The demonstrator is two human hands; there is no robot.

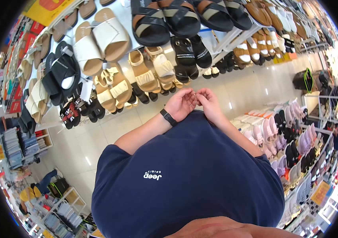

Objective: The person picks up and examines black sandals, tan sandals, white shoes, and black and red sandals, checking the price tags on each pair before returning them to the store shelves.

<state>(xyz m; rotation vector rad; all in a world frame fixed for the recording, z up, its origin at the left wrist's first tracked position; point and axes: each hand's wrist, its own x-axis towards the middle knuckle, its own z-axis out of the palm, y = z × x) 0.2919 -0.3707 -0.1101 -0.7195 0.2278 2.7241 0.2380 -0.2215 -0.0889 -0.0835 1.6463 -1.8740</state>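
My left hand (180, 105), with a black watch (168, 117) on its wrist, is held in front of my navy shirt (192, 166). Its fingers curl inward and meet the fingertips of my right hand (209, 104). The right thumb and fingers are pinched together at that same spot. Whatever may be between the fingertips is too small to make out. Beyond the hands is a display of sandals, the closest being a black strappy pair (185, 59) and a cream pair (159, 67).
White slides (102, 37) and black cross-strap sandals (181, 20) fill the shelf ahead. Racks of pink and purple shoes (270, 129) stand to the right. Pale floor tiles (97, 137) run between. At the lower left, a person in yellow (30, 193) is near stacked folded clothes (64, 214).
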